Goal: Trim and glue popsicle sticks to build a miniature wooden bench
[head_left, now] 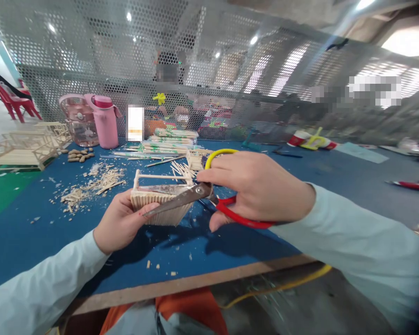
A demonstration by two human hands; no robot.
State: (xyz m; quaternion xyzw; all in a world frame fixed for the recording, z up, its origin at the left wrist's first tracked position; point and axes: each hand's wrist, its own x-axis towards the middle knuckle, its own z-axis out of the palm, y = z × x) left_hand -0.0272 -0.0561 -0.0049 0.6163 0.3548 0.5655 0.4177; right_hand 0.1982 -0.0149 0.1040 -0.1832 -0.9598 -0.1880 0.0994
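Left hand [120, 224] clamped on the slatted stick model [171, 219], held up over the bench [125, 272], near the middle of its front edge. Right hand [256, 184] gripping scissors [199, 190] by the red and yellow handles; 2 blades apart, 1 across the model's slatted side. Wood scraps [104, 181] toward bench's left edge. 2 pink bottles [106, 126] at far edge.

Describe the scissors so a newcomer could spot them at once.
Over the near side of the blue table, the left hand holds a stick frame. The right hand holds the scissors, blades open at it. One red and one yellow loop set them apart from the pale frame.
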